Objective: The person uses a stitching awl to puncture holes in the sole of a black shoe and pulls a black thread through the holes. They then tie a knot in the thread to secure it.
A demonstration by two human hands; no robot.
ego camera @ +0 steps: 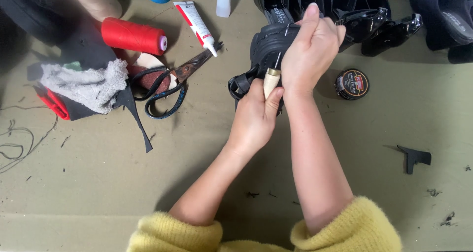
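My right hand point(311, 50) is wrapped over a black sandal point(266, 47), holding it up off the olive cloth. Just below it, my left hand point(256, 119) grips the pale wooden handle of an awl point(271, 78), whose thin metal shaft points up into the sandal's side. Black straps of the sandal point(239, 87) hang out to the left of my left hand. Both wrists come out of fuzzy yellow sleeves point(345, 227).
Large black-handled scissors point(167, 87), a red thread spool point(133, 36), a glue tube point(197, 25) and a heap of rags point(84, 84) lie at the left. A round polish tin point(352, 83) sits right of my hands. More black shoes point(374, 20) line the top edge. A black scrap point(415, 157) lies lower right.
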